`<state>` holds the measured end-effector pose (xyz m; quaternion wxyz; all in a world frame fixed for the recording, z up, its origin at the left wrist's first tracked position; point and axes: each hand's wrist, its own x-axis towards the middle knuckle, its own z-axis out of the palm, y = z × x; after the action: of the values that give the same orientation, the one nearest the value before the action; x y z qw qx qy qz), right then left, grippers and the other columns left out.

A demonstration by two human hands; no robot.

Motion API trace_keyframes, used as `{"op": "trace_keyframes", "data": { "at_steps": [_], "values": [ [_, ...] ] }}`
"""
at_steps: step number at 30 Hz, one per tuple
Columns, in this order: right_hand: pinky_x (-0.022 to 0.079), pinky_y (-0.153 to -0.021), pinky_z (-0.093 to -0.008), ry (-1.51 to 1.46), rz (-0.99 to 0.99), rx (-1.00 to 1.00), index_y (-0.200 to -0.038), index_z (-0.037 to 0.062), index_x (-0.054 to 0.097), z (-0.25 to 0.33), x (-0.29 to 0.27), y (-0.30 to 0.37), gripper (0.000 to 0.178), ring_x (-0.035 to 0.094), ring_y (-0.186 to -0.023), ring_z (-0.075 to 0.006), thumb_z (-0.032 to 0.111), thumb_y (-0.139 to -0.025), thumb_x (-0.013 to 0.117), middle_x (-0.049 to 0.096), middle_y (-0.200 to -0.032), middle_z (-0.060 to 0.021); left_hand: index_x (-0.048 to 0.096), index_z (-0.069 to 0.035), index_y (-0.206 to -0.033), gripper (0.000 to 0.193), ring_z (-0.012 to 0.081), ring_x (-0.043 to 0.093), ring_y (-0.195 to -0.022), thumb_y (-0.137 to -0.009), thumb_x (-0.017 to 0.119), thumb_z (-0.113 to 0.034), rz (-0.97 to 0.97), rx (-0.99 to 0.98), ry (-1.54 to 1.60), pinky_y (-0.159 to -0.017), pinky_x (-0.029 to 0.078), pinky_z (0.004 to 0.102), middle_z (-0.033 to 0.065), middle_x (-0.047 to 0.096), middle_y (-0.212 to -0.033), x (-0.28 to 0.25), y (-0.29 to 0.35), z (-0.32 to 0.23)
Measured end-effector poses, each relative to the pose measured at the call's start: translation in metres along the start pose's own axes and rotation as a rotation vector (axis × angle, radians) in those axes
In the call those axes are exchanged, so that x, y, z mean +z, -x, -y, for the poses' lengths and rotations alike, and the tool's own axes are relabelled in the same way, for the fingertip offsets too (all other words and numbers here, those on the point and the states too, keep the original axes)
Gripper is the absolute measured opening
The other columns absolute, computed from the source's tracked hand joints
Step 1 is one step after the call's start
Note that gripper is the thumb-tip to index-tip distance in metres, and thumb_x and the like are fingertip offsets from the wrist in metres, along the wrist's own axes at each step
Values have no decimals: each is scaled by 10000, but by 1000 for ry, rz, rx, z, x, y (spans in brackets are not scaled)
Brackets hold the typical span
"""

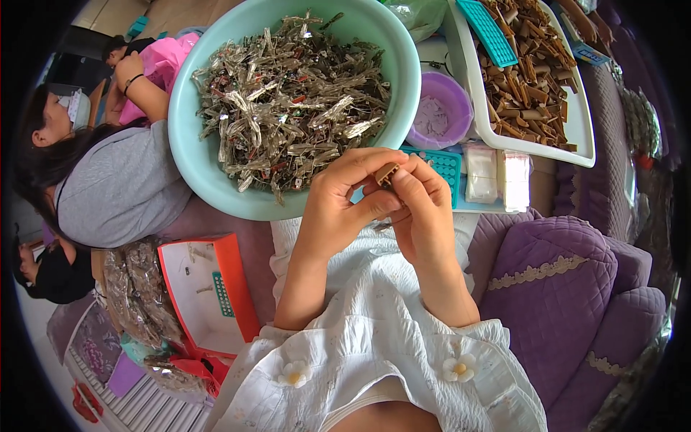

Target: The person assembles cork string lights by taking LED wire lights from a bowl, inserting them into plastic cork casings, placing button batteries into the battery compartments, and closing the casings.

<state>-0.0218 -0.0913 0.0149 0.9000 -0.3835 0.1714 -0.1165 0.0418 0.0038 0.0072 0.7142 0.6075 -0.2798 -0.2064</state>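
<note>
Both my hands meet in front of me over my lap, pinching one small brown piece (386, 173) between their fingertips. My left hand (338, 201) holds it from the left, my right hand (425, 209) from the right. Just beyond them stands a large pale green basin (193, 155) heaped with several silvery metal clips (288, 101). A white tray (576, 137) of brown pieces (529, 72) lies at the far right, with a teal grid plate (486, 32) on it.
A small purple bowl (440, 108) sits between basin and tray. Another teal grid plate (445, 167) and clear packets (497, 173) lie behind my right hand. A person in grey (115, 187) sits at the left. An open red box (209, 295) is lower left, purple cushions (568, 288) right.
</note>
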Motion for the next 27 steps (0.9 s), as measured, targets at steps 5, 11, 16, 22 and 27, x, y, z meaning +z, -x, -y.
{"op": "trace_keyframes", "data": {
  "at_steps": [5,11,16,22,27],
  "values": [
    [351,-442,-164,63,84,105,-952,17,464,8,-12,1,203,438,-489,-59,166,-823,516,518,-656,-22,513,0,-1045,307,119,530,-861,-774,573,-131,-28,-6,127,-772,410,242,64,557,-980,9,1,0],
    [384,-482,-170,689,-42,-168,-991,13,445,26,-7,15,279,490,-542,-49,-10,-747,577,547,-640,-39,442,22,-1058,274,110,543,-834,-838,485,-135,-281,-58,235,-612,423,193,97,561,-947,18,9,-17],
    [390,-487,-174,801,-51,-357,-939,17,481,19,-10,16,209,493,-545,-53,-27,-751,560,553,-648,-43,436,7,-1066,271,113,553,-815,-841,479,-139,-281,-86,328,-484,388,166,93,563,-931,25,10,-24],
    [426,-502,-189,667,-34,-96,-945,12,471,20,-14,19,194,523,-565,-72,-32,-766,532,557,-673,-41,418,4,-1069,271,173,559,-865,-853,454,-156,-301,-186,555,-623,509,248,107,536,-982,32,13,-22],
    [459,-678,-233,580,5,-132,-973,-3,451,18,-25,12,254,558,-730,-124,-84,-735,488,546,-820,-72,392,18,-1101,330,238,573,-865,-842,470,-172,-247,-168,542,-728,506,364,142,537,-990,36,16,-14]
  ]
}}
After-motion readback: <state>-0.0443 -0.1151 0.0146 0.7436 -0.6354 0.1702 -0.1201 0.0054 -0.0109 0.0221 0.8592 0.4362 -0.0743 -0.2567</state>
